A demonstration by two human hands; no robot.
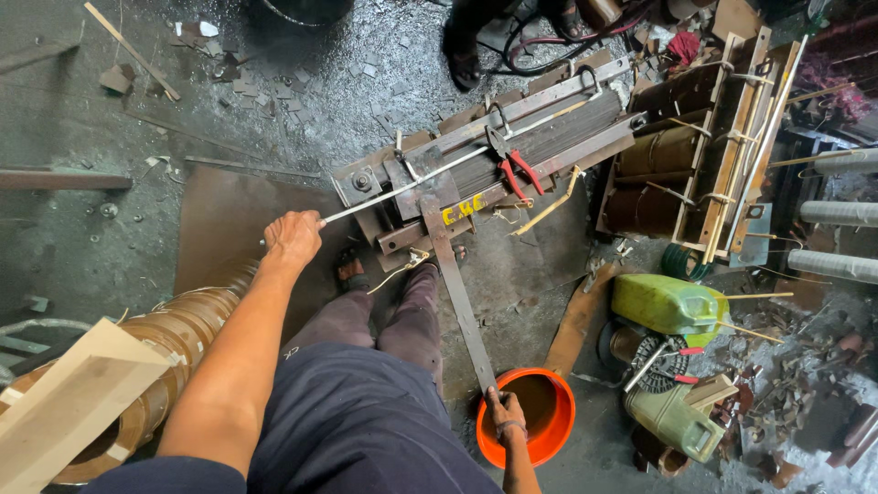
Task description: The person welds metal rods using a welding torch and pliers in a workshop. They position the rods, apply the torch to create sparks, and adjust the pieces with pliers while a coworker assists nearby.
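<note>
My left hand (293, 238) is closed around the near end of a long thin metal rod (402, 187) that reaches up and right into a dark steel transformer core frame (512, 146) lying on the floor. My right hand (504, 412) grips the lower end of a flat rusty steel strip (455, 288) that runs up to the frame's near corner. The strip's end sits over the rim of an orange bucket (556, 441). Red-handled pliers (517, 169) rest on top of the frame. My legs and bare feet are below the frame.
A brown wound coil (174, 338) and a cardboard piece (64, 402) lie at lower left. A wooden-framed coil assembly (704, 155) stands at right, with a green jerrycan (668, 302), scrap parts and white insulators (837, 215) nearby. Another person's feet (462, 55) stand at the top. Debris litters the floor.
</note>
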